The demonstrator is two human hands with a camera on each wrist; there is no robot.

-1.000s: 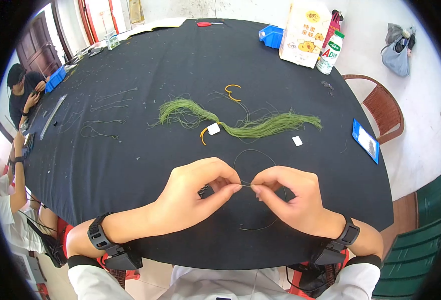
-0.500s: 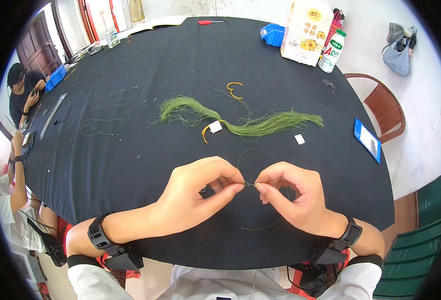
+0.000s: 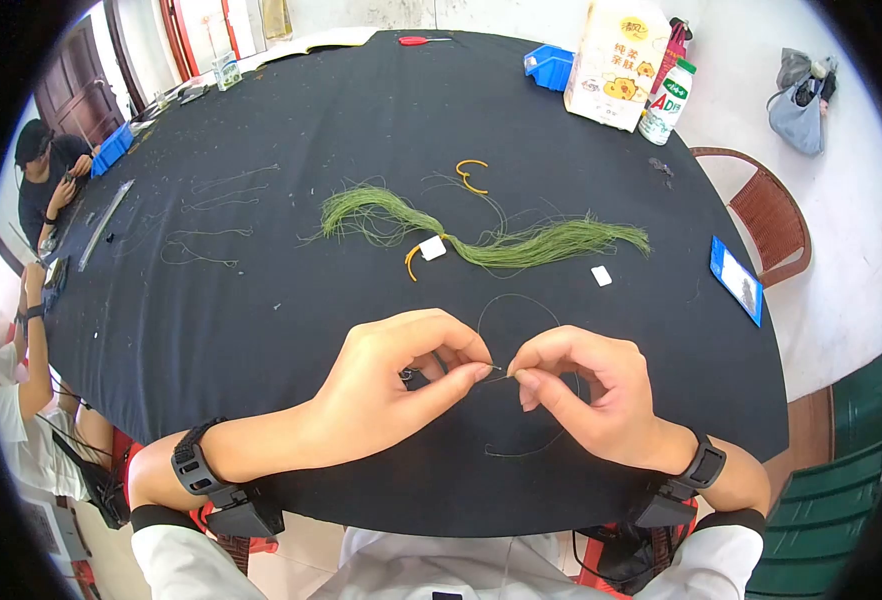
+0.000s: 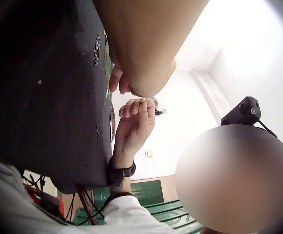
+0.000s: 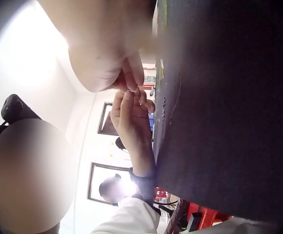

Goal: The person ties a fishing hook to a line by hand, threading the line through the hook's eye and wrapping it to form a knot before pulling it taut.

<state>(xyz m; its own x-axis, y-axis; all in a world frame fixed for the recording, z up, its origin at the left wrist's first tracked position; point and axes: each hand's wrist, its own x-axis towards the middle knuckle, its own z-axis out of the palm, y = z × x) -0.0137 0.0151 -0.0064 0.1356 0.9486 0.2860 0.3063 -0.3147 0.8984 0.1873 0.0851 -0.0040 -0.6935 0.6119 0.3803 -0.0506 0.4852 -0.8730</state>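
Both hands are raised at the near edge of the table, fingertips almost meeting. The left hand (image 3: 401,385) pinches a thin green thread between thumb and forefinger, a short end showing at its tips. Thumb and forefinger of the right hand (image 3: 596,395) pinch the same thread just across a small gap. A loop of the thread (image 3: 508,296) arcs above the fingers, and its tail (image 3: 521,454) curves down below them. Beyond lies a bundle of green threads (image 3: 551,244), bound at its middle near a white tag (image 3: 432,248).
Loose threads (image 3: 206,234) lie at the left. Orange rings (image 3: 469,178), a white square (image 3: 601,276) and a blue packet (image 3: 736,280) are around the bundle. A tissue pack (image 3: 613,70), bottle (image 3: 667,103) and blue bin (image 3: 549,68) stand at the back; other people sit at the left.
The fingertips have moved slightly apart, with the short thread end now showing between them. Both hands have shifted a little to the right in the head view.
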